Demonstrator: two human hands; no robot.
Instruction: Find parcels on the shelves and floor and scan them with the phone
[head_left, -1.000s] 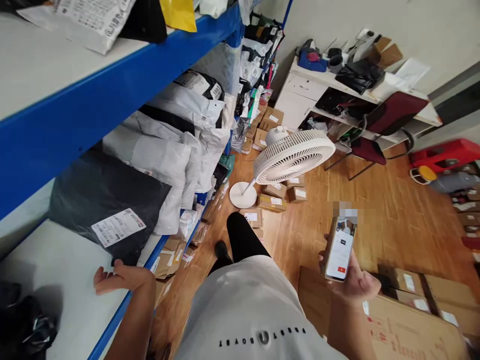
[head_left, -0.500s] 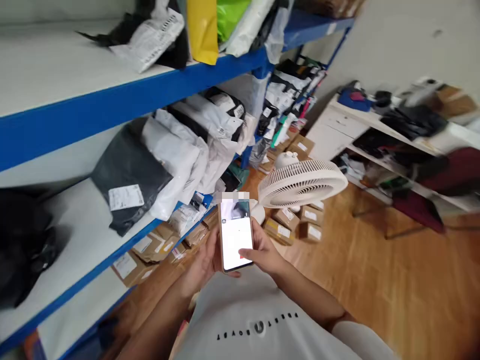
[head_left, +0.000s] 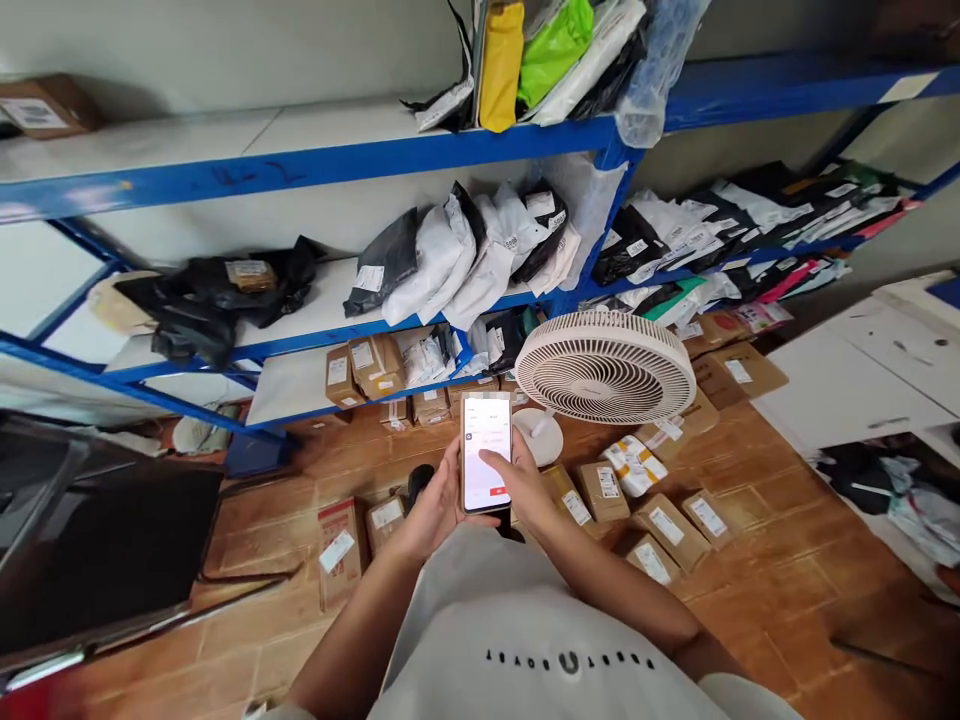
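A smartphone (head_left: 486,480) with a lit, mostly white screen is held upright in front of my chest. My left hand (head_left: 436,502) grips its left side and lower back. My right hand (head_left: 525,488) wraps the right edge, with the thumb over the middle of the screen. A small red button shows low on the display, but the text is too small to read. Just beyond the phone stands a white fan (head_left: 606,368) on a round base.
Blue-framed shelves (head_left: 337,165) ahead hold bagged parcels (head_left: 442,255). Cardboard boxes (head_left: 671,532) lie on the wooden floor to the right, and others (head_left: 345,555) to the left. A black chair (head_left: 112,545) stands at left, a white cabinet (head_left: 847,370) at right.
My view has swung to the left, so the shelves now face me squarely and the chair has come in. The phone's screen content has changed. Both hands still hold it.
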